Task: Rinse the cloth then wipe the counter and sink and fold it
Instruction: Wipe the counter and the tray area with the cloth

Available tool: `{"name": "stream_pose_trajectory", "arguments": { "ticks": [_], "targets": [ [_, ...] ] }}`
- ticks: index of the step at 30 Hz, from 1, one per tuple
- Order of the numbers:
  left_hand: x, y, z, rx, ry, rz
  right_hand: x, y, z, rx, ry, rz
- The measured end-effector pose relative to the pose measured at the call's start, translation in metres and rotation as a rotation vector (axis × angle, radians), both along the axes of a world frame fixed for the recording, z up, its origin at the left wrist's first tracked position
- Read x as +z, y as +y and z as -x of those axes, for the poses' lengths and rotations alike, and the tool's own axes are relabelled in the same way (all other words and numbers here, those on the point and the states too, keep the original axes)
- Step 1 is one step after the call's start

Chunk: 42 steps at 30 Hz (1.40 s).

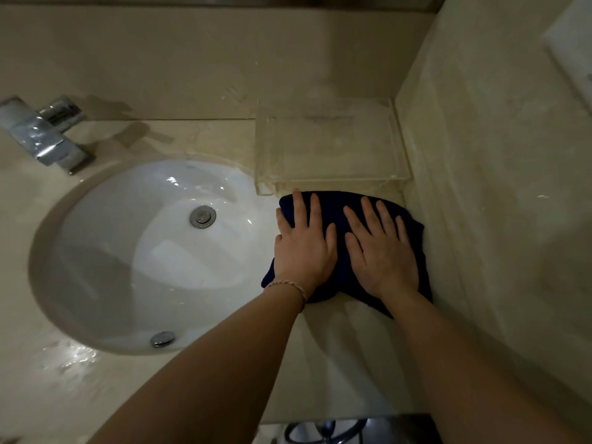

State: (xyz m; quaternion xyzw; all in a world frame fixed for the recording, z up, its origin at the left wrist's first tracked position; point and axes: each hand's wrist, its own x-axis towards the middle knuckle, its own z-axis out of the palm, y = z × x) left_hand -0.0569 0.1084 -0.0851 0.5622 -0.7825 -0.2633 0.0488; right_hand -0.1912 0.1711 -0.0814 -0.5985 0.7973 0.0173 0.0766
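Beside the sink [105, 251], on the table [346, 347] under the clear tray [333, 149], both hands, left hand [302, 251] and right hand [382, 251], are pressing flat-fingered on the dark blue cloth [341, 267], gripping nothing, and should probably be sweeping evenly toward the wall corner.

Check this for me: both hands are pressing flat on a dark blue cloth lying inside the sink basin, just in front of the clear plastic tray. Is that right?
Not quite. The head view shows the dark blue cloth on the counter to the right of the sink basin, not inside it. The rest holds: the left hand and right hand press flat on it, just in front of the clear plastic tray.
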Motion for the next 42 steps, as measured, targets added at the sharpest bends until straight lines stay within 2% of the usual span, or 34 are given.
{"name": "stream_pose_trajectory", "arguments": {
  "ticks": [10,19,30,42],
  "targets": [
    [0.0,0.041,-0.041,-0.201,-0.066,0.076,-0.003,0.071,-0.044,-0.026,0.027,-0.001],
    [0.001,0.083,-0.08,-0.229,-0.163,0.14,-0.002,0.114,-0.07,0.08,-0.017,-0.023],
    [0.006,0.074,-0.074,-0.233,-0.158,0.106,-0.002,0.102,-0.06,0.132,-0.064,-0.016],
    [0.006,0.036,-0.043,-0.071,-0.046,-0.038,-0.003,0.054,-0.034,0.101,-0.049,0.002]
  ]
}}
